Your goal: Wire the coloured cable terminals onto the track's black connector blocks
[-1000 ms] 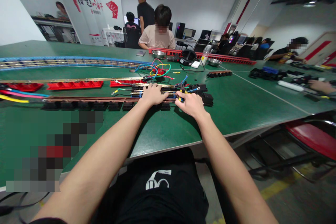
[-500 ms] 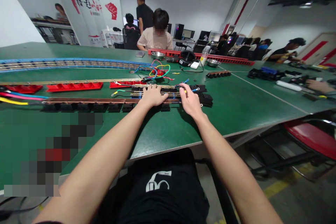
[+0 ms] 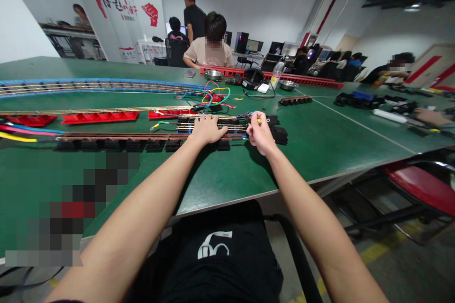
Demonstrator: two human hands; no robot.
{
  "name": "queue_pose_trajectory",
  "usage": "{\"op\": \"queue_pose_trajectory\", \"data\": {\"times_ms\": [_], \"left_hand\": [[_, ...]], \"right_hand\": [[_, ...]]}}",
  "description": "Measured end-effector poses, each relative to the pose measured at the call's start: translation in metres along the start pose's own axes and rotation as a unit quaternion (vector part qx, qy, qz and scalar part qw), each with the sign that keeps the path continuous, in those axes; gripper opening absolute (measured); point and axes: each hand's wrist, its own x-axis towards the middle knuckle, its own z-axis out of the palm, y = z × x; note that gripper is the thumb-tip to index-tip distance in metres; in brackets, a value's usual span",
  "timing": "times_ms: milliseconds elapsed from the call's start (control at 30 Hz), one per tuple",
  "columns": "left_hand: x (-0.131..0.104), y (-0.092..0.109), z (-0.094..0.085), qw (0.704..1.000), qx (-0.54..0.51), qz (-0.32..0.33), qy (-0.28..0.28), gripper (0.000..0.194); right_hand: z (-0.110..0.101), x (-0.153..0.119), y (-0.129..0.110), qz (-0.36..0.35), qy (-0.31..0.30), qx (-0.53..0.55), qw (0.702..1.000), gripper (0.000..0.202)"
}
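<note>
My left hand (image 3: pixel 208 129) lies flat with fingers spread across a black-and-blue assembly of parallel brass-coloured strips (image 3: pixel 184 128). At the assembly's right end, my right hand (image 3: pixel 261 135) is closed in a pinch on a short wire with a yellow sleeve (image 3: pixel 259 121); the fingers cover most of it. Black end blocks (image 3: pixel 279 134) lie just beyond that hand. Left of my left hand, a green wire with a ring terminal (image 3: pixel 160 124) sticks out. A brown rail on black supports (image 3: pixel 117 137) runs leftward along the near side.
Red trays (image 3: pixel 101 117) and a long blue strip assembly (image 3: pixel 88 86) stretch along the left. Coloured wires (image 3: pixel 216 94) form a loop behind my hands. A short brown rail piece (image 3: pixel 295 100), a bottle (image 3: pixel 277 75) and metal bowls (image 3: pixel 288 84) stand farther back. A person (image 3: pixel 213 47) sits opposite.
My right hand has turned and its fingers have closed into a pinch around the yellow-sleeved wire. My left hand stays in place on the assembly.
</note>
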Motion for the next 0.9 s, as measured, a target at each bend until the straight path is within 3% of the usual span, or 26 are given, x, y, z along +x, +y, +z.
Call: {"op": "queue_pose_trajectory", "data": {"times_ms": [200,533,700,900], "left_hand": [[-0.001,0.0,-0.001,1.0,0.002,-0.001,-0.002,0.068],[0.001,0.001,-0.001,1.0,0.008,0.003,0.005,0.067],[0.001,0.0,-0.001,1.0,0.007,0.003,0.0,0.068],[0.001,-0.001,0.0,1.0,0.0,0.001,-0.01,0.071]], "right_hand": [[-0.003,0.002,-0.005,0.016,0.017,0.129,0.991,0.046],[-0.013,0.006,-0.015,0.089,0.071,0.32,0.941,0.045],[-0.012,0.002,-0.013,0.087,0.073,0.246,0.963,0.042],[-0.011,-0.002,-0.009,0.019,0.034,-0.008,0.999,0.053]]}}
